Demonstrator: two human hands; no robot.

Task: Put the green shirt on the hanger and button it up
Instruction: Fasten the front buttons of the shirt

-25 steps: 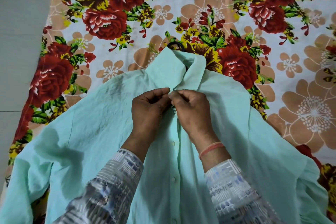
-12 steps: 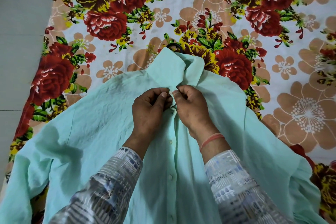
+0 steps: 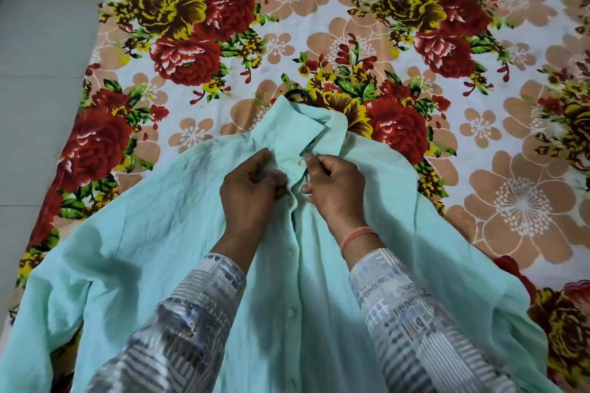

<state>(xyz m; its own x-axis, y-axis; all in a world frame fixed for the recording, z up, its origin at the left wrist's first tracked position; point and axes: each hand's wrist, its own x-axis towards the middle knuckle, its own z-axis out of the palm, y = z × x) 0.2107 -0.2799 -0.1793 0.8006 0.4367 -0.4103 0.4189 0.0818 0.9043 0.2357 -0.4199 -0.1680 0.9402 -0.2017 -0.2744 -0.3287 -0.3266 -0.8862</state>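
Two hands meet at the neck of the green shirt (image 3: pixel 178 233), which lies front-up and spread wide across the flowered bedsheet (image 3: pixel 319 25), collar away from the person and hem towards them. Only the dark hook of the hanger (image 3: pixel 297 94) shows, poking out just beyond the collar (image 3: pixel 287 124); the rest I take to be inside the shoulders.

Her left hand (image 3: pixel 252 188) is curled shut, pinching the left edge of the front opening just under the collar. Her right hand (image 3: pixel 335 185) is likewise closed, thumb and forefinger nipping the opposite edge. Both sit equally near the top of the placket (image 3: pixel 295 265), one each side of it, almost touching.

That placket runs straight from the collar down towards the person, its small white buttons (image 3: pixel 290 252) in a line along it. Those nearer her look fastened; the topmost one, between the knuckles, I cannot judge. Any further buttoning would follow that line towards her body.
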